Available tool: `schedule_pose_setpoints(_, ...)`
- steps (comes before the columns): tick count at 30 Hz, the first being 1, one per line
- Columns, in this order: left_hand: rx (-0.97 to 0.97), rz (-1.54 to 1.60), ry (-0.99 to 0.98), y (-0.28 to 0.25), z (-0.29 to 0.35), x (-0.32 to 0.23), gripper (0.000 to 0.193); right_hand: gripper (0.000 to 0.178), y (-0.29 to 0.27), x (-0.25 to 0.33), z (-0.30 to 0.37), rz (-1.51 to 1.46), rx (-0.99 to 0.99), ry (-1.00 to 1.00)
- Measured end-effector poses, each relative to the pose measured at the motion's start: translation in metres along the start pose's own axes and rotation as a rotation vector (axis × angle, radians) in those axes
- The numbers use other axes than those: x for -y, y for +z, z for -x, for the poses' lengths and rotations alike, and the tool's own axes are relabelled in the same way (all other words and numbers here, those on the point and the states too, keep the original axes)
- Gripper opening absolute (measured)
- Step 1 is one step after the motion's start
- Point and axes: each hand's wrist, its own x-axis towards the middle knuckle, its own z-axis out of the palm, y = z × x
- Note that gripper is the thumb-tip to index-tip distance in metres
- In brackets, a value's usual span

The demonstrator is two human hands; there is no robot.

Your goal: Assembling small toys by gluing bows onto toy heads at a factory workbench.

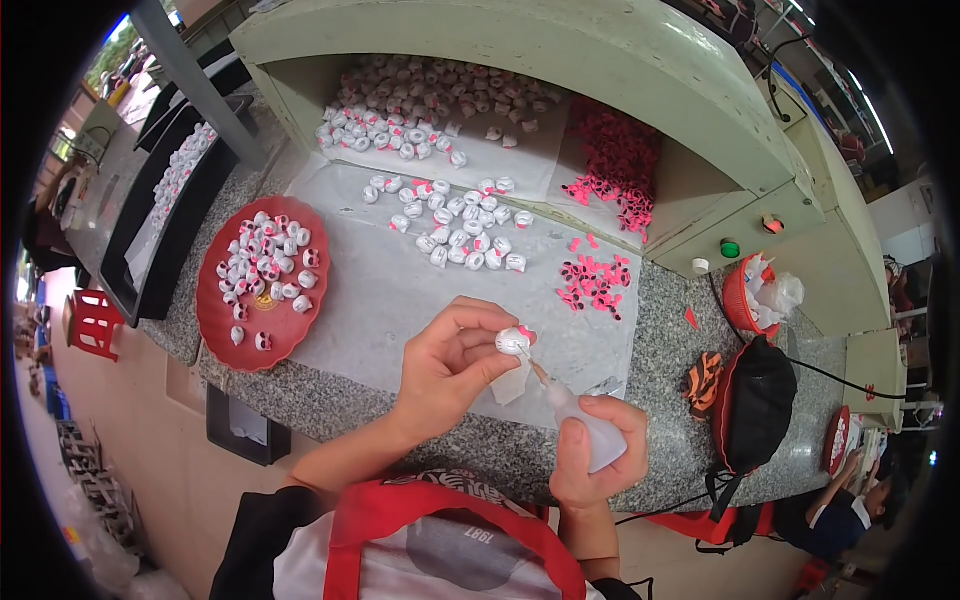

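Note:
Between the thumb and fingers of my left hand (pixel 440 370) is a small white toy head (pixel 511 343) with a pink bit on its top edge. My right hand (pixel 582 470) is wrapped round a translucent squeeze bottle (pixel 601 440). The bottle tilts up to the left, and its thin nozzle points at the toy head, touching or very close to it. Beyond my hands, several similar white heads (pixel 460 238) lie in a loose group on a paper sheet (pixel 350 290). A small pile of pink-and-black pieces (pixel 593 285) is to their right.
A red scalloped plate (pixel 222 338) of white heads stands at left. The pale green cabinet (pixel 540 45) behind holds more heads and pink pieces. At right are a red basket (pixel 737 300), an orange-black cloth (pixel 703 382) and a black bag (pixel 760 405). Another person (pixel 835 520) sits far right.

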Motion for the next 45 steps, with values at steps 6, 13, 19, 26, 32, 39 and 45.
schedule_pose_setpoints(6,-0.006,0.017,-0.054,-0.001,-0.001,0.0,0.029,0.022,0.002,-0.005,0.0,-0.008,-0.003,0.002)
schedule_pose_setpoints(13,0.014,-0.006,-0.039,-0.005,-0.003,-0.002,0.029,0.018,0.004,0.0,-0.003,-0.045,0.033,0.045)
schedule_pose_setpoints(19,-0.029,-0.068,-0.025,-0.007,-0.004,-0.004,0.027,0.016,0.001,0.008,-0.005,0.024,0.057,0.102)
schedule_pose_setpoints(26,-0.048,0.107,-0.259,-0.009,-0.006,-0.009,0.032,0.018,0.002,0.003,-0.004,0.018,0.035,0.058)
schedule_pose_setpoints(32,-0.057,0.177,-0.318,-0.009,-0.007,-0.008,0.035,0.019,-0.001,0.002,-0.001,0.003,0.037,0.075)
schedule_pose_setpoints(39,-0.041,0.184,-0.313,-0.01,-0.006,-0.007,0.035,0.018,-0.002,0.002,-0.002,0.0,0.007,0.071)
schedule_pose_setpoints(45,-0.046,0.167,-0.296,-0.01,-0.006,-0.009,0.034,0.017,-0.005,0.005,-0.003,0.046,0.034,0.049)
